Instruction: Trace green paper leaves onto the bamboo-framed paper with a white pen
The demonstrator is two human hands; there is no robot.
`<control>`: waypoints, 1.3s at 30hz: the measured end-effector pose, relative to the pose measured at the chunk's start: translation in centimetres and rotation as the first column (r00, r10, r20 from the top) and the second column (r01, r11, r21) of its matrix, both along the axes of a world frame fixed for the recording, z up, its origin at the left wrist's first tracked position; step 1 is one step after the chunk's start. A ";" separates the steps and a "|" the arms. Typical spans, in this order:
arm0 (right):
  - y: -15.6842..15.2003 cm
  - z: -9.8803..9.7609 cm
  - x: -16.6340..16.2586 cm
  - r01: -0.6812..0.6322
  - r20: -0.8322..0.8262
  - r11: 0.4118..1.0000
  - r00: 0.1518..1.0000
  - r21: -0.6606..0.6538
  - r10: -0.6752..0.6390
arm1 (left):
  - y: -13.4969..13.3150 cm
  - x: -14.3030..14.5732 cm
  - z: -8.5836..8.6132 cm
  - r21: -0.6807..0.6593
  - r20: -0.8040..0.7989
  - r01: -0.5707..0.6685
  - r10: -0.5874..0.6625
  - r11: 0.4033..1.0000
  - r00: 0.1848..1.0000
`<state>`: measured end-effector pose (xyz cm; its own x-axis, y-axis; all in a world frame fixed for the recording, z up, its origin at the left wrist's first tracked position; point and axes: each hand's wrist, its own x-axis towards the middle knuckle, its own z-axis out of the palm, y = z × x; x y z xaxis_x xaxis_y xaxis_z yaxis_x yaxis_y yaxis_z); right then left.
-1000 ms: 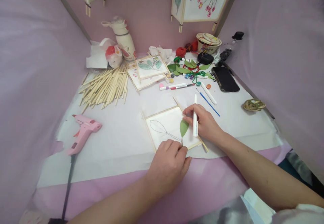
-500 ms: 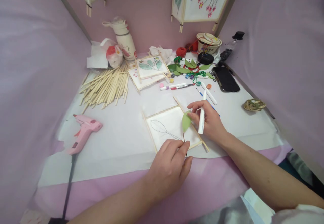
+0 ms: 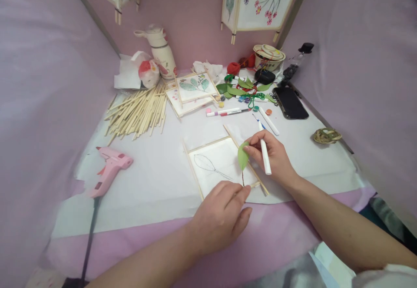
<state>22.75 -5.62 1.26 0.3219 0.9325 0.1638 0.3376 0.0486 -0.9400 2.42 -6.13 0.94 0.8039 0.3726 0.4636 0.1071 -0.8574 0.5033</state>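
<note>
Pinkish sheeting (image 3: 355, 62) flanks a white-covered worktop (image 3: 156, 179), with painted lanterns (image 3: 262, 8) hanging at the back. Wooden sticks (image 3: 137, 113) and a pink glue gun (image 3: 112, 168) lie toward the left, a phone (image 3: 290, 102) toward the right. Over the right part of a stick-framed panel (image 3: 208, 179) near the front edge, the left grip (image 3: 221, 218) pinches a green leaf (image 3: 243, 157) by its stem; the right grip (image 3: 273, 155) holds a white marker (image 3: 265, 155) and touches the blade.
</note>
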 end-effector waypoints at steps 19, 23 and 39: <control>-1.5 0.1 -1.3 -0.192 -0.045 0.981 0.981 -0.021 0.191 | 3.2 0.1 0.5 -0.716 0.032 -0.193 0.308 0.671 0.951; -2.1 0.9 -0.8 -0.290 0.169 0.944 0.934 -0.158 0.315 | 4.7 -0.5 0.3 -0.676 -0.030 -0.366 0.472 0.640 0.881; -3.5 0.5 -1.5 -0.349 0.805 0.902 0.440 -0.255 0.398 | 7.1 -1.3 -0.4 -0.014 -0.281 -0.269 0.254 0.963 0.926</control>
<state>21.30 -9.07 1.76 -0.3194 0.9414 0.1089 0.9092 0.3368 -0.2449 1.08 0.99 0.57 0.7678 0.6040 0.2138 0.4638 -0.7541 0.4650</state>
